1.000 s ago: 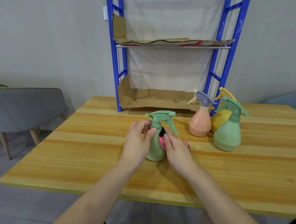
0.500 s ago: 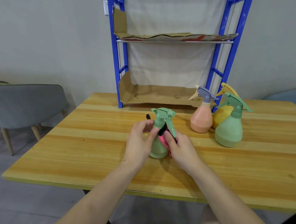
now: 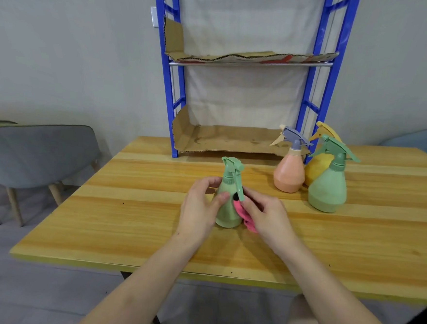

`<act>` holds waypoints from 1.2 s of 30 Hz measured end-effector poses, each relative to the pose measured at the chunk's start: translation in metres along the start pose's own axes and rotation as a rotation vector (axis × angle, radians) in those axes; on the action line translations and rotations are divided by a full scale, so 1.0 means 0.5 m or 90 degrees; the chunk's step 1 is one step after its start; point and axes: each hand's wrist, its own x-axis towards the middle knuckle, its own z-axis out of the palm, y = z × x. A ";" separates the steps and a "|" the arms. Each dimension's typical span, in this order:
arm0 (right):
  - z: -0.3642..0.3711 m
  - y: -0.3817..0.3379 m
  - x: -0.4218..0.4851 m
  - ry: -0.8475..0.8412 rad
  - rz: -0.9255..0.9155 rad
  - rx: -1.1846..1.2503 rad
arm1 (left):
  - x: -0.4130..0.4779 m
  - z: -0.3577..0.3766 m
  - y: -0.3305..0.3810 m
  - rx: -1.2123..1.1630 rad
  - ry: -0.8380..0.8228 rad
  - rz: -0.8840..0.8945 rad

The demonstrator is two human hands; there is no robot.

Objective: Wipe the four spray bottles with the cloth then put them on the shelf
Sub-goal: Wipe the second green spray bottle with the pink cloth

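Note:
A small light-green spray bottle stands upright on the wooden table, its trigger pointing toward me. My left hand grips its body from the left. My right hand holds a pink cloth against the bottle's right side. To the right stand three more bottles: a peach one with a grey-blue head, a yellow one behind, and a larger green one. The blue-framed shelf rises at the table's far edge, its two levels lined with cardboard.
A grey chair stands left of the table. Part of a blue-grey chair shows at the far right. The peach and yellow bottles stand just in front of the shelf's right post.
The small green bottle has turned, so its trigger now points toward me instead of to the right. My right hand has slid the pink cloth lower on its right side.

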 end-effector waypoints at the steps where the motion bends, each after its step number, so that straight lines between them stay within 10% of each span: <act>1: 0.004 -0.006 0.000 0.006 -0.004 0.011 | 0.001 0.000 0.001 0.002 0.003 -0.001; 36: -0.019 0.005 0.006 -0.068 -0.004 -0.138 | -0.001 -0.012 -0.011 -0.081 -0.019 -0.026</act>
